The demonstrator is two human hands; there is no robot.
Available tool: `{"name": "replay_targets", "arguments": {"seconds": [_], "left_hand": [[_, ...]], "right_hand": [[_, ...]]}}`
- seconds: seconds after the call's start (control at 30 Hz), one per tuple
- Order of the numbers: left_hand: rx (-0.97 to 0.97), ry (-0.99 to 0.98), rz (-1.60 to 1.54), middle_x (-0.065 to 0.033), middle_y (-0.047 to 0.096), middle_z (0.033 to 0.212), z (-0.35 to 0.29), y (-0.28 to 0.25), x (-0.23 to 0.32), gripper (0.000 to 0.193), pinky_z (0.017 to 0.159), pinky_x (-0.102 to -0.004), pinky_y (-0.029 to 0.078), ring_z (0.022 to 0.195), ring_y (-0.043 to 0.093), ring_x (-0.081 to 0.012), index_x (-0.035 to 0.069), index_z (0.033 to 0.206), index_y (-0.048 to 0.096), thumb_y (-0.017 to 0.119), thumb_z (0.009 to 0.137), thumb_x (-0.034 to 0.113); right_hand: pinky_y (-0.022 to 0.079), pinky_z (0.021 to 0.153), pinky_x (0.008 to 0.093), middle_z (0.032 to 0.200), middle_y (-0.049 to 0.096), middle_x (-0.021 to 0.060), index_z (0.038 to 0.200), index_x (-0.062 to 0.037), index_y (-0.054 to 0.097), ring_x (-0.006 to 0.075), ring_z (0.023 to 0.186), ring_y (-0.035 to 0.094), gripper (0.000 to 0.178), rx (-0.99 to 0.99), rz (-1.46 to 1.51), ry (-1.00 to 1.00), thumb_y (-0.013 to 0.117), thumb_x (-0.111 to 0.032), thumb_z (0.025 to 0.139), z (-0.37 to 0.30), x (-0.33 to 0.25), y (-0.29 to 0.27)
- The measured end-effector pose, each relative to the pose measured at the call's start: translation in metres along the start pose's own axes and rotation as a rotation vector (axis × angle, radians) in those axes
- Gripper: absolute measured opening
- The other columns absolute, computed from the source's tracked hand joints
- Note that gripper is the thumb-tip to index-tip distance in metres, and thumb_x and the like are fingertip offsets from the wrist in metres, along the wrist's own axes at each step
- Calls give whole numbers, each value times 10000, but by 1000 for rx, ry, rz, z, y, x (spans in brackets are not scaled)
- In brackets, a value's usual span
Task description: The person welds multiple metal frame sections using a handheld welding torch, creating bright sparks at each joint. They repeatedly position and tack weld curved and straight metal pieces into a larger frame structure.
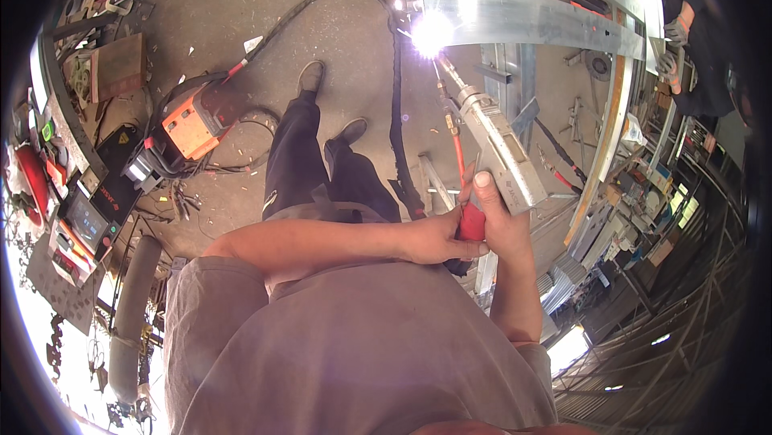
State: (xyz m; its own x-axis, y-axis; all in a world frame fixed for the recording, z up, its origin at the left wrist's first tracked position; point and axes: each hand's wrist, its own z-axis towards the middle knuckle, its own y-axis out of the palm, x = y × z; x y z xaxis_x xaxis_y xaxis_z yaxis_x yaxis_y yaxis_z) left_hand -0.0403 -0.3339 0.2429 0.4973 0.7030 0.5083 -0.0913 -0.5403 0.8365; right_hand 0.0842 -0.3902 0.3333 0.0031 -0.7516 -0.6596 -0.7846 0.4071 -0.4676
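Observation:
Both of my hands are closed round a welding gun (500, 145) with a pale metal body, a red grip and a narrow nozzle. My left hand (441, 237) wraps the red grip from the left. From the right, my right hand (510, 230) grips it, thumb up along the gun's body. At the nozzle end a bright white-violet arc glares against a silver metal beam (547, 25), throwing sparks and hiding the exact contact spot. A thin feed tube (458, 149) with a red section runs beside the nozzle.
A black cable (395, 97) loops over the floor near my feet. An orange machine (193, 125) and a black unit with a screen (87, 219) stand left. At right, a co-worker's gloved hands (669, 67) touch the metal frame (615, 113). Metal stock lies beyond.

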Motion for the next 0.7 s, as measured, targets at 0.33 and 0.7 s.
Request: {"name": "replay_targets", "arguments": {"seconds": [0.33,0.7], "left_hand": [[-32,-6,-47,-84,649,1154,-1,2,-2,535,1007,-338,512,1106,627,-149,-16,1387,385,645,1055,314],[-44,6,146,-173,622,1309,-4,11,24,824,1036,-365,505,1223,611,-237,-20,1575,198,711,995,261]], "right_hand": [[532,689,318,845,677,50,1088,-3,667,147,772,664,375,-2,51,37,666,-373,1032,-3,3,-1],[534,868,367,1078,687,86,1140,13,701,192,994,655,383,129,138,-126,610,-347,1048,-47,12,-16]]}}
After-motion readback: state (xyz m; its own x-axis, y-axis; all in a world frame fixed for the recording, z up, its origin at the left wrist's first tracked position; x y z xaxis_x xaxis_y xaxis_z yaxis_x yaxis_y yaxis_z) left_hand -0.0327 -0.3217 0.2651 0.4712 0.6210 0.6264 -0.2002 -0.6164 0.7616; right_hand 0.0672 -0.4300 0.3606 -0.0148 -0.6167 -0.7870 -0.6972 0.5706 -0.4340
